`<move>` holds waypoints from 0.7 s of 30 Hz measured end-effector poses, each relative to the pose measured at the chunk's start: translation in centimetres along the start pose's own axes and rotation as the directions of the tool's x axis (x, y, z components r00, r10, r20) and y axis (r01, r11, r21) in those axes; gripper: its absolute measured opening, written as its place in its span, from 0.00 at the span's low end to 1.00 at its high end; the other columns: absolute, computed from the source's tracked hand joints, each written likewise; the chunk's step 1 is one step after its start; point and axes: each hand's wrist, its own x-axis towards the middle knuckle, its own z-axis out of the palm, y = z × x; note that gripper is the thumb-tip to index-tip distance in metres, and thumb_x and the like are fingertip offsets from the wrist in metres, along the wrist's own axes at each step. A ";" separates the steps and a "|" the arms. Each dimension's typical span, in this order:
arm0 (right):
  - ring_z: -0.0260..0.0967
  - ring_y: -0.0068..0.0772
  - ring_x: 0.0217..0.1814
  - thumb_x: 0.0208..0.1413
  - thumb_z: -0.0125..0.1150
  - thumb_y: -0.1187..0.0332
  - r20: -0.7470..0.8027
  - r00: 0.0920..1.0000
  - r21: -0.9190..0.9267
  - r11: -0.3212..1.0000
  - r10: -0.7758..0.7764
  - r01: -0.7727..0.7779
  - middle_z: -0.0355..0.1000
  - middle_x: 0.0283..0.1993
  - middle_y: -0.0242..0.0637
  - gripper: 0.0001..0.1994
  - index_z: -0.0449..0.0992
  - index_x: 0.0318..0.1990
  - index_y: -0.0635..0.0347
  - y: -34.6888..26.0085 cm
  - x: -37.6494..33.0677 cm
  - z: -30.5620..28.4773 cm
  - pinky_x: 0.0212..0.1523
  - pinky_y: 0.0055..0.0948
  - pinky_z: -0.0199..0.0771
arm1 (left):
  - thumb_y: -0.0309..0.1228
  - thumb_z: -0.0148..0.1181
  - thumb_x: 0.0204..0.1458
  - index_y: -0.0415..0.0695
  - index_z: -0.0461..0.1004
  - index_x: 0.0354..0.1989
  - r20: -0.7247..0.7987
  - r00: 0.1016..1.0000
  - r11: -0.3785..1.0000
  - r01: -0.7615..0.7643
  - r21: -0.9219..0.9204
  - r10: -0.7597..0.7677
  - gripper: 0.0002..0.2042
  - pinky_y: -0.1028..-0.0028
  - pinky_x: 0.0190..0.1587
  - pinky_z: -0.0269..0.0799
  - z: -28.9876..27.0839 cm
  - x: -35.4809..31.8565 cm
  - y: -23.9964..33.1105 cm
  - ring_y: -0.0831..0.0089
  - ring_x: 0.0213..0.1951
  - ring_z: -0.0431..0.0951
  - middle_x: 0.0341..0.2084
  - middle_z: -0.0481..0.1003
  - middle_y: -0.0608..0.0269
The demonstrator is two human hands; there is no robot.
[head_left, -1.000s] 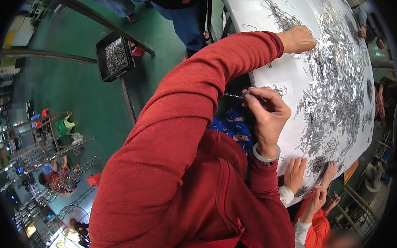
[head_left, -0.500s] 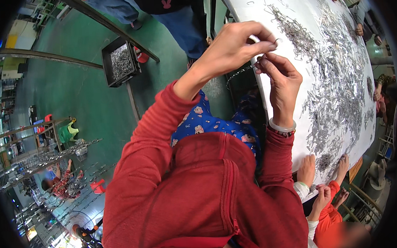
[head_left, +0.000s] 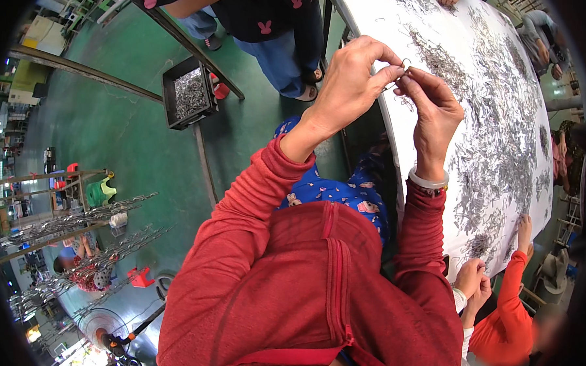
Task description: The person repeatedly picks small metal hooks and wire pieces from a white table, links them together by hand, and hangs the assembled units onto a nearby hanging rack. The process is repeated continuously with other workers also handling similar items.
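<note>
Now we have both hands up over the near edge of the white table (head_left: 505, 127): a second ago our left hand (head_left: 349, 87) lay flat out on it. It pinches shut with the right hand (head_left: 433, 110) on one small wire hook (head_left: 406, 62), so the joining is under way. Loose metal pieces (head_left: 497, 146), too many to count, cover the table; one black bin (head_left: 189, 93) stands on the floor.

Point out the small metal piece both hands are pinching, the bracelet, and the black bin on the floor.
small metal piece (head_left: 405, 62), head view, its curved top.
bracelet (head_left: 428, 182), head view, the band's middle.
black bin (head_left: 191, 92), head view, the parts inside.
</note>
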 end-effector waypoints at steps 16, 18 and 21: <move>0.79 0.28 0.37 0.57 0.61 0.75 -0.171 0.907 -0.374 0.877 -0.385 0.302 0.80 0.37 0.42 0.13 0.78 0.49 0.64 -8.6 2.5 -10.5 0.40 0.25 0.79 | 0.24 0.56 0.59 0.35 0.71 0.42 -0.039 0.999 0.810 -0.011 -0.586 -0.015 0.06 0.75 0.45 0.74 -2.0 4.0 3.7 0.71 0.40 0.79 0.34 0.78 0.56; 0.78 0.28 0.40 0.58 0.61 0.73 -0.255 0.923 -0.443 0.883 -0.288 0.153 0.79 0.39 0.42 0.13 0.77 0.51 0.63 -9.6 2.2 -15.2 0.41 0.24 0.79 | 0.24 0.56 0.59 0.35 0.71 0.41 -0.025 0.999 0.776 0.001 -0.630 -0.021 0.06 0.75 0.46 0.74 -2.7 5.3 4.6 0.73 0.38 0.78 0.33 0.77 0.58; 0.77 0.25 0.40 0.59 0.60 0.71 -0.311 0.946 -0.484 0.872 -0.093 -0.073 0.78 0.40 0.39 0.14 0.77 0.52 0.62 -10.1 0.9 -21.1 0.40 0.24 0.78 | 0.24 0.58 0.58 0.35 0.72 0.39 -0.029 1.000 0.768 -0.021 -0.640 0.003 0.05 0.74 0.44 0.76 -4.2 6.8 6.2 0.76 0.35 0.78 0.31 0.77 0.62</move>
